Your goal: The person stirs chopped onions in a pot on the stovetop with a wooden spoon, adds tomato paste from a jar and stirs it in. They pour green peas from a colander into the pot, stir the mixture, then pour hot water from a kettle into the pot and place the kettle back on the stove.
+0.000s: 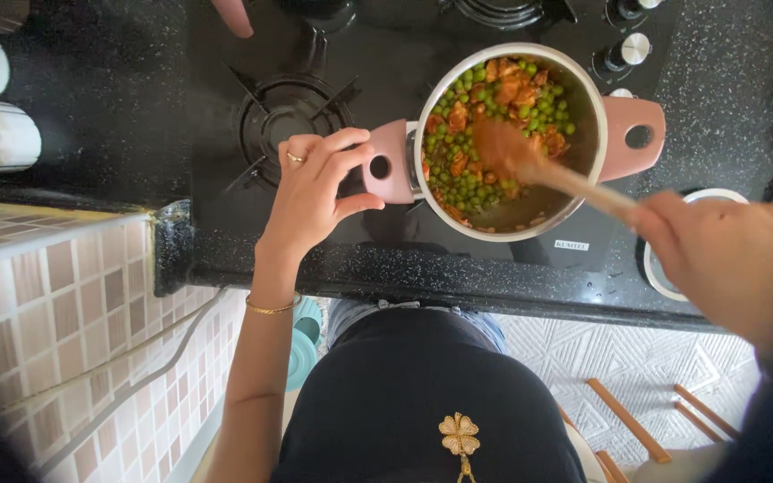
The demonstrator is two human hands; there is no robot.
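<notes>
Fingers of the left hand [315,192] pinch the pink side handle [386,163] of a steel pot [590,134] standing on the black stove [386,259]. The right hand [726,255] is closed around a wooden spoon [530,165] whose bowl lies among peas and orange chunks. Loaded, the pot is likely heavy and hot; its two handles look the safest hold. Beyond sits an unused burner [284,112].

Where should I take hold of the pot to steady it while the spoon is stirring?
Take the pot by its pink side handle, coming from the left, away from the food. The flat tab juts out level from the rim with a hole through it, so fingers can pinch it top and bottom. The left hand already has that grip; the right hand holds the wooden spoon.
</notes>
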